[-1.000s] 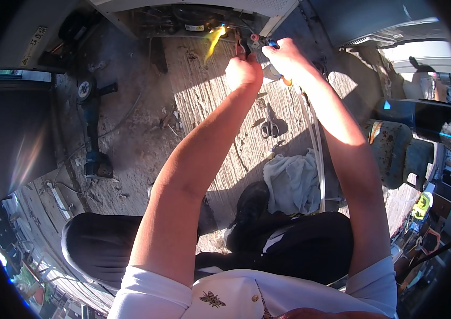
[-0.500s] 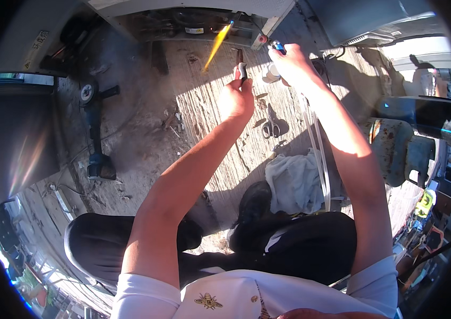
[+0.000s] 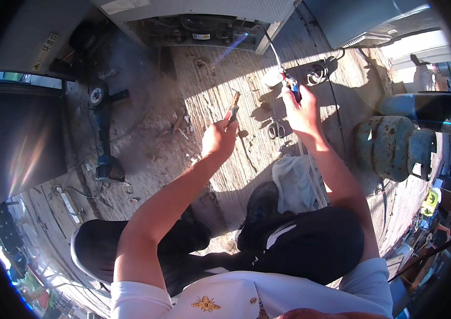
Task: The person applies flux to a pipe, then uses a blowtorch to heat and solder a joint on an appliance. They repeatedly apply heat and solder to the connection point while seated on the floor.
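Closest in, beyond the person's dark trousers (image 3: pixel 300 242), a black shoe (image 3: pixel 261 204) stands on the worn wooden floor (image 3: pixel 241 165) beside a crumpled white cloth (image 3: pixel 292 183), with clear tubing (image 3: pixel 312 175) running over it from under the right wrist. Further out, the left hand (image 3: pixel 219 139) has its fingers curled closed around the handles of a pair of pliers (image 3: pixel 233 108), which lie between thumb and fingers and point forward, clear of the floor; whether the tips of the pliers grip anything is too small to tell. Between the two hands, dark-handled scissors (image 3: pixel 276 129) lie on the boards, touched by neither. The right hand (image 3: pixel 302 114) is wrapped around the blue body of a torch (image 3: pixel 294 90), thumb and fingers pressed against it, though the undersides of the fingers are hidden. The torch sits at the front of that grip, well apart from the pliers, and its slim metal neck (image 3: pixel 274 49) reaches away and bends left toward a bright blue spot, from which a pale bluish streak (image 3: pixel 229 51) slants down. Just beyond the torch body lies a white cylinder (image 3: pixel 271 79), and farthest off stands the open-bottomed grey cabinet (image 3: pixel 193 16), a labelled dark part (image 3: pixel 201 36) inside.
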The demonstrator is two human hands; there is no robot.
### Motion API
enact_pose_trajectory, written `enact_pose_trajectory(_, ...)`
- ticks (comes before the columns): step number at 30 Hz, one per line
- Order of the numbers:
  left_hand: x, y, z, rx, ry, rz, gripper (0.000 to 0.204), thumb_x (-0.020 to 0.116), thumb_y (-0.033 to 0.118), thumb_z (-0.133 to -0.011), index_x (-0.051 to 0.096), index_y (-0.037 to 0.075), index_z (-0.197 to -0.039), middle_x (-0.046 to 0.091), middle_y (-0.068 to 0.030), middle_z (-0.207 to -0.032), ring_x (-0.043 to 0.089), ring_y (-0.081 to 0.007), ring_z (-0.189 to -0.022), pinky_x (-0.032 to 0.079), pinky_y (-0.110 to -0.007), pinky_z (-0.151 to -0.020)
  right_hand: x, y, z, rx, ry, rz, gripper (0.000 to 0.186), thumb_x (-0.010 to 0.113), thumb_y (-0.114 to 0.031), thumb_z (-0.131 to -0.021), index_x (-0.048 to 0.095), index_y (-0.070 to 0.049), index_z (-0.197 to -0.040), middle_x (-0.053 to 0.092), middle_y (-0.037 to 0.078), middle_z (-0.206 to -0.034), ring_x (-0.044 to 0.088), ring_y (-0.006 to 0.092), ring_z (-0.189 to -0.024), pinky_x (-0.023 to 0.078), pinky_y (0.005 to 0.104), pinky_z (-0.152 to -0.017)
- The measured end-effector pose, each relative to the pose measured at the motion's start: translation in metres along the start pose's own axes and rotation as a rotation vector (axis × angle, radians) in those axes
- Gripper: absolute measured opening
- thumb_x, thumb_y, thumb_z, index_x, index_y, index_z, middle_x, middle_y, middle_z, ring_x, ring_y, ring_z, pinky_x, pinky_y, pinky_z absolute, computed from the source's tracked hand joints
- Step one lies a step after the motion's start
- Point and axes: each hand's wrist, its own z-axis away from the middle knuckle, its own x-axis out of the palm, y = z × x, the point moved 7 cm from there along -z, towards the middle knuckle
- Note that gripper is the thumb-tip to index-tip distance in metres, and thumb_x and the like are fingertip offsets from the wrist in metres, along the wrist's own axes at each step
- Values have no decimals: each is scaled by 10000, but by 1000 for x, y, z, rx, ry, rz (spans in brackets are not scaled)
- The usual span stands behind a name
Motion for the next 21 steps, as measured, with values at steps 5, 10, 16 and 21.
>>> enact_pose_trajectory(5, -16, -12, -17, 11, 20, -88, 371, 669, 411, -929, 757, 60, -1012, 670, -138, -719, 665, -292, -694, 517, -423, -704, -5, 15, 29, 30, 0, -212, 251, 635, -212, -1017, 587, -34, -848, 460, -57, -677, 376, 35, -609, 324, 263, -531)
enact_pose_trajectory(10, -22, -27, -39, -48, -47, -160, 371, 670, 438, -900, 788, 89, -943, 702, -147, -752, 704, -318, -763, 542, -449, -753, -14, 18, 42, 118, 33, -318, 337, 653, -211, -999, 522, -9, -764, 442, -17, -635, 393, 73, -607, 355, 300, -553)
enact_pose_trajectory(16, -24, -45, -50, -24, -85, -108, 414, 698, 435, -879, 744, 52, -728, 650, -107, -629, 633, -233, -605, 516, -414, -652, -15, 14, 50, 136, 26, -406, 293, 665, -245, -998, 597, -15, -829, 483, -35, -667, 415, 57, -606, 360, 278, -549)
enact_pose_trajectory(21, -28, -45, -37, -55, -103, -63, 434, 688, 397, -906, 700, 16, -699, 605, -102, -579, 591, -200, -570, 503, -414, -634, -8, 11, 56, 213, -34, -641, 236, 663, -256, -1008, 598, -77, -869, 470, -78, -660, 422, 13, -532, 321, 223, -466)
